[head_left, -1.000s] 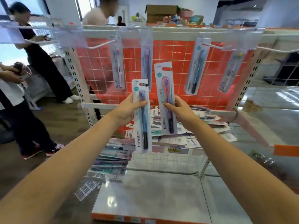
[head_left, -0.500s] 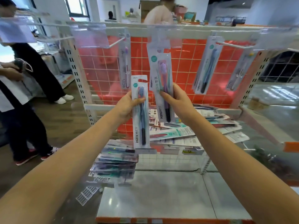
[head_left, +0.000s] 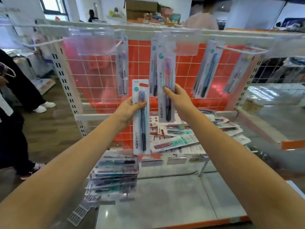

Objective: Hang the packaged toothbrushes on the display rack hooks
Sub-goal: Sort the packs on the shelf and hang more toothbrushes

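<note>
Up high, right hand pinching purple toothbrush pack, left hand gripping blue pack

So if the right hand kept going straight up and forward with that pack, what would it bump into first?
Probably the clear label holder on the centre hook: the purple toothbrush pack in the right hand already overlaps its lower edge, though depth is unclear.
</note>
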Motion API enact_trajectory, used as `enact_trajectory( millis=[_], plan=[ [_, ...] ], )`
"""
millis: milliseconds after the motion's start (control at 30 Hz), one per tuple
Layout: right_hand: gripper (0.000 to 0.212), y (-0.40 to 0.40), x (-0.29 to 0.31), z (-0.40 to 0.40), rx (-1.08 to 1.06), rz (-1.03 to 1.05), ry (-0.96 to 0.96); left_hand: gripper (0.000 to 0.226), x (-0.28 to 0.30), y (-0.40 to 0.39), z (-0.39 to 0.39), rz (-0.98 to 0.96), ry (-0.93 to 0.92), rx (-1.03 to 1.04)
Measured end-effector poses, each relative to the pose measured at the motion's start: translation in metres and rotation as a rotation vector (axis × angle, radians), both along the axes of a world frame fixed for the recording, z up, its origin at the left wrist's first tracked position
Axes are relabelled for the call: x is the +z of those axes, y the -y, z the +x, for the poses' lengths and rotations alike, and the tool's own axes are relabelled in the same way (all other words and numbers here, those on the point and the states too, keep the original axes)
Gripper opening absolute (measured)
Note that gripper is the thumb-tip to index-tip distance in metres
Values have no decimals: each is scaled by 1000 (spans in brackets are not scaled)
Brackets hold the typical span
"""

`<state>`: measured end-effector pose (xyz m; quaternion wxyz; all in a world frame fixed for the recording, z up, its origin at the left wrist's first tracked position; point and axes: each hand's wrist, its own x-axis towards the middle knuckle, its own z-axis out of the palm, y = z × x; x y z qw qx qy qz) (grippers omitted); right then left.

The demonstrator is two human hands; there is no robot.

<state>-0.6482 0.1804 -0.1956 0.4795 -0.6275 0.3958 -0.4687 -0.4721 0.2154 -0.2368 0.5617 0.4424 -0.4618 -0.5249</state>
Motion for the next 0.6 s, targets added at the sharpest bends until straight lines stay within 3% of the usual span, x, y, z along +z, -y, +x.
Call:
enact_trajectory(
  millis=[167, 367, 600],
  plan=[
    [31, 30, 10, 21, -73, 85, -49, 20, -3, 2, 19, 25, 33, -14],
    [31, 63, 19, 42, -132, 145, -42, 38, -11, 6, 48, 24, 33, -86],
    [38, 85, 20, 59, -179, 157, -54, 23, -11, 19, 60, 29, 16, -126]
  ],
)
